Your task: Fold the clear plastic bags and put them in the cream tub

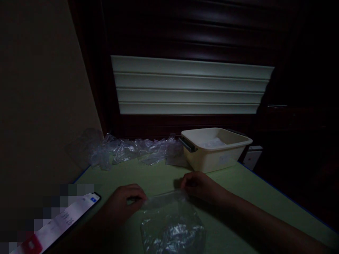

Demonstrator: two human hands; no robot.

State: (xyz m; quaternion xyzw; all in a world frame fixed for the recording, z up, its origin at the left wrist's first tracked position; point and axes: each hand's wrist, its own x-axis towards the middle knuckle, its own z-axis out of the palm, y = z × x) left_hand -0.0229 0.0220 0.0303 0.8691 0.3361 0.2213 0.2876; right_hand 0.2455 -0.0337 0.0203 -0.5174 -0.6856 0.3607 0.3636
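A clear plastic bag lies spread on the green tabletop in front of me, its upper edge stretched between my hands. At its top left corner my left hand pinches the edge between thumb and fingers. My right hand has its fingers closed at the top right corner of the same bag. The lower end of the bag runs out of the frame. Its surface is crinkled and shiny, and I cannot make out anything inside it.
Several crumpled clear bags lie along the table's far edge. A cream plastic bin with dark handles stands at the back right, something clear inside. A lit phone is at the left. Beyond the right edge sits a white box.
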